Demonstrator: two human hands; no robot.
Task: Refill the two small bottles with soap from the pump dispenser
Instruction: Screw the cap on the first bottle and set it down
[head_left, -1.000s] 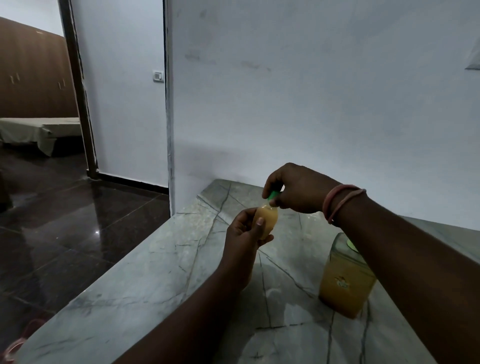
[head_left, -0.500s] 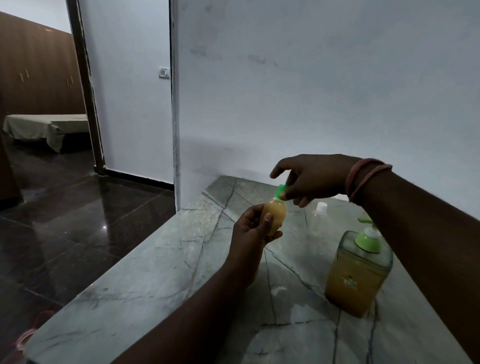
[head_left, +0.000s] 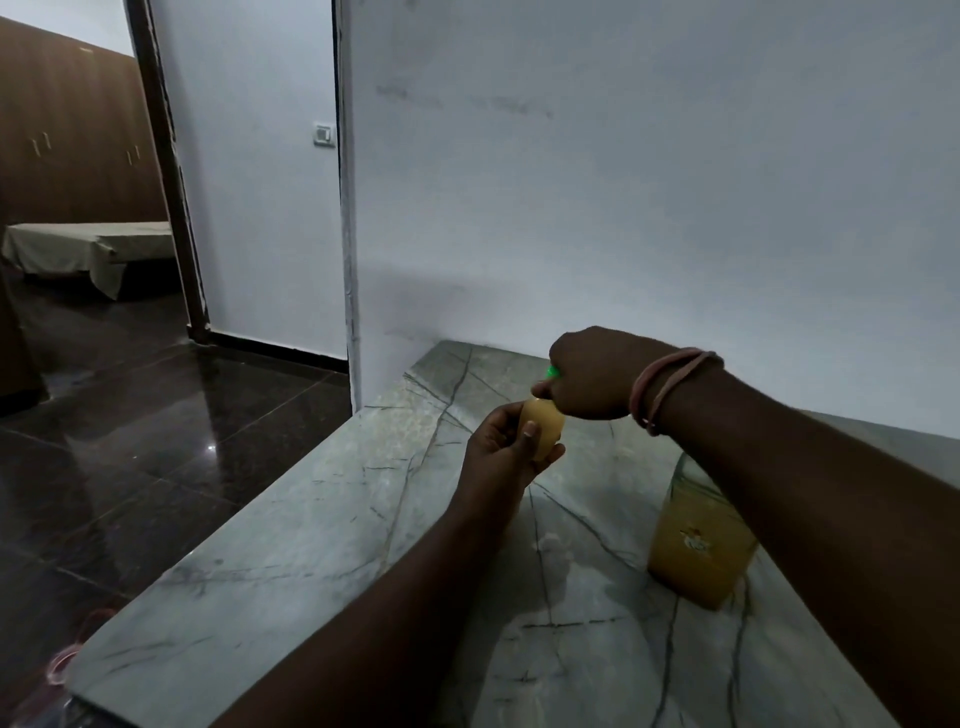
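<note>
A small bottle (head_left: 543, 423) full of yellow soap is held above the marble counter by my left hand (head_left: 498, 454), which grips its body from the left. My right hand (head_left: 589, 374) is closed over the bottle's green cap (head_left: 553, 371), of which only a sliver shows. The pump dispenser (head_left: 696, 545), a square clear jar of yellow soap, stands on the counter at the right; my right forearm hides its pump head. The second small bottle is hidden behind my right arm.
The grey-green marble counter (head_left: 363, 519) ends at a left edge with a drop to a dark glossy floor (head_left: 130, 441). A white wall (head_left: 623, 208) backs the counter. A doorway at the far left shows a bed (head_left: 88, 249).
My right hand has dropped back onto the green cap and closed around it, its wrist turned. My right forearm now covers the dispenser's pump head and the second small bottle, which showed half a second ago.
</note>
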